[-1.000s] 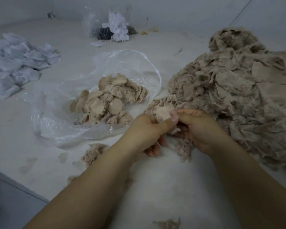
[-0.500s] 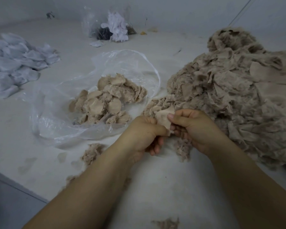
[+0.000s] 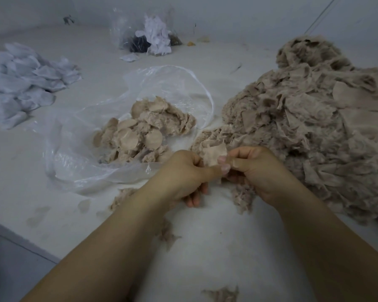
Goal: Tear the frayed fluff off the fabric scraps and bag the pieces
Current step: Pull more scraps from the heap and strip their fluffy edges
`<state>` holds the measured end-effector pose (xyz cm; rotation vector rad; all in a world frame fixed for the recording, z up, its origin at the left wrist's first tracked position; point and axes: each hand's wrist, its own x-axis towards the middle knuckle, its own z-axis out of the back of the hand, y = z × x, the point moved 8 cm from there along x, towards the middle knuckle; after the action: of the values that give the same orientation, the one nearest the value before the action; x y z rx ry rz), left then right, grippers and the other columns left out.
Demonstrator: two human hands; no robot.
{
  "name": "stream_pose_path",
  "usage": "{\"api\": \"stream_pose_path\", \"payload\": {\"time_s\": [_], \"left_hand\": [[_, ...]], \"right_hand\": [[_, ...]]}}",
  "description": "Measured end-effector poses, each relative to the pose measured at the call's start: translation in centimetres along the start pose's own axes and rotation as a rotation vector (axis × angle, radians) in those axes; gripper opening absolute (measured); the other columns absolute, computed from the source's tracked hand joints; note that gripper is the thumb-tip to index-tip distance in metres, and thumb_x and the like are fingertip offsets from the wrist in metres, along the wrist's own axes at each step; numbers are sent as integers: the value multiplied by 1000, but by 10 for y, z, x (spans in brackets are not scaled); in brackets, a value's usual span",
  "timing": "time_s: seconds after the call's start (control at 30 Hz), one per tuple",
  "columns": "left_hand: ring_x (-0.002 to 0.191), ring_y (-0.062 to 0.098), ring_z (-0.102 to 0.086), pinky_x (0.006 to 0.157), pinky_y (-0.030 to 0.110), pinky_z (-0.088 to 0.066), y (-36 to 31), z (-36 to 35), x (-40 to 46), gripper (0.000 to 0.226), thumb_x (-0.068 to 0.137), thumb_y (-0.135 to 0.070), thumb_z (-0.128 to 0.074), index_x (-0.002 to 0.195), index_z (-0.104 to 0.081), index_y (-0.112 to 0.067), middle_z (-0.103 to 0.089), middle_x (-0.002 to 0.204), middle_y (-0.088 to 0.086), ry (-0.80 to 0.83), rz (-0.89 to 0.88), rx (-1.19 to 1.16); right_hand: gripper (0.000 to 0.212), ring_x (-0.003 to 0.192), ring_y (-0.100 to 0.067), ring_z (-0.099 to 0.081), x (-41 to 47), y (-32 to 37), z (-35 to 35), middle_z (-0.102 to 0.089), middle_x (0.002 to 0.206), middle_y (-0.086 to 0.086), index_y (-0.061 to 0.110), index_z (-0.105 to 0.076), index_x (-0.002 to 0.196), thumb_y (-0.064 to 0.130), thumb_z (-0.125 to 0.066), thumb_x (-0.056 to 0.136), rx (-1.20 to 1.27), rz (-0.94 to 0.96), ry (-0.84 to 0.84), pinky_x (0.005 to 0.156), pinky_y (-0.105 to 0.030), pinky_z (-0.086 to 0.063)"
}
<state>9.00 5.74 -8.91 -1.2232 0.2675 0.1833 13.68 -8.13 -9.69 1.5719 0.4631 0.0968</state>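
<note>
A small beige fabric scrap (image 3: 213, 154) stands up between my two hands at the centre of the head view. My left hand (image 3: 183, 173) pinches its lower left edge, thumb pointing right. My right hand (image 3: 253, 166) grips its right side with curled fingers. Brown fluff (image 3: 243, 196) hangs below my right hand. An open clear plastic bag (image 3: 74, 153) lies to the left and holds a heap of cleaned round beige pieces (image 3: 144, 134). A big pile of frayed beige scraps (image 3: 314, 127) fills the right side.
Torn fluff lies on the white table: a tuft (image 3: 122, 197) by my left wrist, another (image 3: 223, 294) near the bottom edge. A heap of white scraps (image 3: 24, 83) sits at far left. A second clear bag (image 3: 148, 33) with white and dark scraps stands at the back.
Both hands stayed in place and kept working the same scrap. My right hand shifted its grip slightly along the scrap's right side, and the scrap turned a little between the fingers.
</note>
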Motion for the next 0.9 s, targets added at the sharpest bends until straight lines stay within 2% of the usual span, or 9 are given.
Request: {"api": "stream_pose_path", "payload": {"time_s": [0.1, 0.2, 0.33, 0.4, 0.5, 0.67, 0.73, 0.8, 0.9], "left_hand": [[32, 25, -45, 33, 21, -33, -5, 7, 3, 43, 94, -21, -66, 56, -53, -6, -57, 54, 26, -118, -69, -58], [28, 21, -43, 32, 20, -31, 1, 12, 3, 37, 96, -14, -62, 61, -55, -4, -55, 47, 15, -66, -22, -137], [32, 22, -46, 34, 21, -35, 6, 17, -2, 23, 90, -4, -62, 69, -68, 0, -56, 50, 16, 64, 45, -50], [34, 22, -48, 35, 22, -37, 3, 17, -2, 21, 90, -9, -65, 69, -67, -4, -58, 53, 13, 78, 49, -16], [37, 21, -49, 37, 21, -37, -3, 15, 3, 34, 89, -33, -71, 73, -64, -4, -61, 54, 8, 19, 12, -19], [32, 18, -43, 35, 20, -31, -5, 16, 9, 35, 92, -19, -68, 62, -57, -6, -55, 45, 7, -75, -37, -36], [31, 19, -43, 35, 20, -31, -5, 16, 9, 36, 93, -18, -67, 60, -57, -7, -55, 45, 9, -68, -48, -70], [30, 19, -43, 34, 19, -30, -7, 20, 11, 36, 96, -15, -62, 61, -55, -8, -54, 44, 10, -100, -58, -167], [37, 20, -56, 35, 22, -39, -11, 45, 20, 24, 101, -10, -50, 78, -55, -4, -63, 53, 9, -307, -111, -553]], "right_hand": [[20, 54, -8, -65, 0, 1, 2, -68, 61, -5, 15, -71, 61, 13, -75, 81, 14, -12, -10, 52, -17, -53], [23, 53, -8, -63, 1, 0, 4, -68, 60, -5, 16, -72, 57, 14, -76, 79, 19, -19, -22, 51, -17, -53], [21, 53, -8, -62, 1, -1, 3, -68, 60, -6, 16, -74, 59, 15, -76, 80, -2, -14, -10, 51, -17, -52], [18, 54, -8, -63, 0, -1, 2, -69, 62, -6, 16, -74, 62, 15, -76, 80, -6, -14, 7, 52, -17, -52], [13, 56, -8, -64, -1, 0, 0, -69, 64, -6, 15, -73, 67, 14, -76, 80, -15, -12, 39, 54, -17, -53], [13, 59, -8, -66, -3, 2, -4, -70, 67, -4, 18, -74, 65, 31, -79, 65, -4, -27, 87, 53, -17, -52], [14, 60, -9, -67, -3, 1, -8, -72, 70, -5, 19, -72, 66, 28, -82, 62, -43, -37, 133, 54, -17, -53], [13, 59, -9, -66, -2, -1, -6, -73, 71, -7, 17, -71, 71, 16, -83, 68, -98, -36, 132, 54, -17, -53], [9, 58, -7, -66, 0, -2, -3, -74, 70, -6, 14, -73, 74, 8, -80, 74, -123, -33, 119, 53, -16, -52]]}}
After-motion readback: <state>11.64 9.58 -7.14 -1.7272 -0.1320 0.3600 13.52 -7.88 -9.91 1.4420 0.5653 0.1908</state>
